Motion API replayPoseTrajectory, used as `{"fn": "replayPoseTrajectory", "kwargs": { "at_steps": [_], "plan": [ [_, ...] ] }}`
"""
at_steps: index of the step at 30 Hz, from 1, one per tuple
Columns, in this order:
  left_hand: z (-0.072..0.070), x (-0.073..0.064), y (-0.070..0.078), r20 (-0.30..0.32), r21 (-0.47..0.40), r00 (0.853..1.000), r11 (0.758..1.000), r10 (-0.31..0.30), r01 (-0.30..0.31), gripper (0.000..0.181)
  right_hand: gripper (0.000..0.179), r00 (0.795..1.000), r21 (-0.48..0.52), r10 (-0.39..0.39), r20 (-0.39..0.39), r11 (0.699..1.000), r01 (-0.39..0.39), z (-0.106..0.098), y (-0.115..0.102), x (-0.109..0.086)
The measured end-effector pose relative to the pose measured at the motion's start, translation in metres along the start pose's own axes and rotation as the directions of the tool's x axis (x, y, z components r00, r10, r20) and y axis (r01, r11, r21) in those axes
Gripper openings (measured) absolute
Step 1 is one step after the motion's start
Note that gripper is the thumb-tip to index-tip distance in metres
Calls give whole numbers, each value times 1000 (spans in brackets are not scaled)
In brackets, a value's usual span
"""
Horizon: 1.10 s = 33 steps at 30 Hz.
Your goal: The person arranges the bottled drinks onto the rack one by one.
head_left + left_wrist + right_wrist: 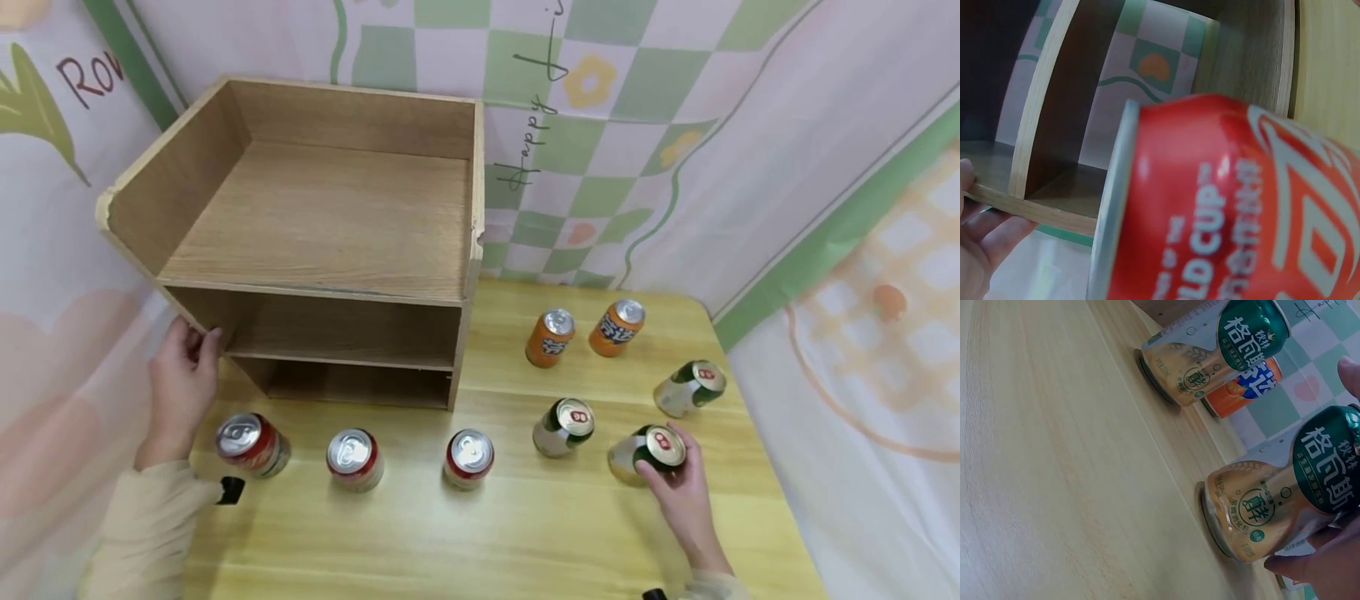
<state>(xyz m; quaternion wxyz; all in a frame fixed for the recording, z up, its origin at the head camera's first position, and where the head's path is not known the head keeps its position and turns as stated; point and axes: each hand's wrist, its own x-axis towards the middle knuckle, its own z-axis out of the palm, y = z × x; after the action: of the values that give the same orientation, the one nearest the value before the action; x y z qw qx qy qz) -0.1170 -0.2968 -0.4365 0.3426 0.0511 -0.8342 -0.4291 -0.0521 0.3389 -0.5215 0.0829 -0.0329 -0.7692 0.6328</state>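
My left hand (180, 387) pinches the left side panel of a wooden shelf unit (322, 292), thumb at the front edge, other fingers outside. Close below that hand stands a red cola can (258, 450), which fills much of the left wrist view. At the right, my right hand (684, 492) holds a green-and-gold drink can (626, 458) around its upper part, thumb on the near side and fingers behind. In the right wrist view that can (1254, 500) is upright at the table surface. A matching can (555, 433) is left of it, another (678, 392) behind it.
Two more red cola cans (356, 462) (468, 462) stand before the shelf unit. Two orange soda cans (550, 340) (617, 329) are to its right, towards the back of the wooden table (420, 542). Patterned cloth (600, 125) hangs behind and at both sides.
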Motion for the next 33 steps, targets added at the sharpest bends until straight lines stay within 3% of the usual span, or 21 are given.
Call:
{"fn": "replayPoseTrajectory", "kwargs": {
  "at_steps": [7,16,23,33],
  "plan": [
    [1,-3,2,-22,65,1000,998,18,-17,15,73,997,-63,54,-47,996,-57,6,0,2],
    [1,-3,3,-2,95,1000,995,22,-22,17,69,992,-100,56,-109,993,-67,8,0,6],
    [2,-4,2,2,74,1000,997,23,-23,17,67,990,-74,88,-108,993,-96,6,0,7],
    [3,-3,8,-1,77,1000,997,-5,5,18,62,984,-142,113,-138,981,-133,6,-4,9]
  ]
}}
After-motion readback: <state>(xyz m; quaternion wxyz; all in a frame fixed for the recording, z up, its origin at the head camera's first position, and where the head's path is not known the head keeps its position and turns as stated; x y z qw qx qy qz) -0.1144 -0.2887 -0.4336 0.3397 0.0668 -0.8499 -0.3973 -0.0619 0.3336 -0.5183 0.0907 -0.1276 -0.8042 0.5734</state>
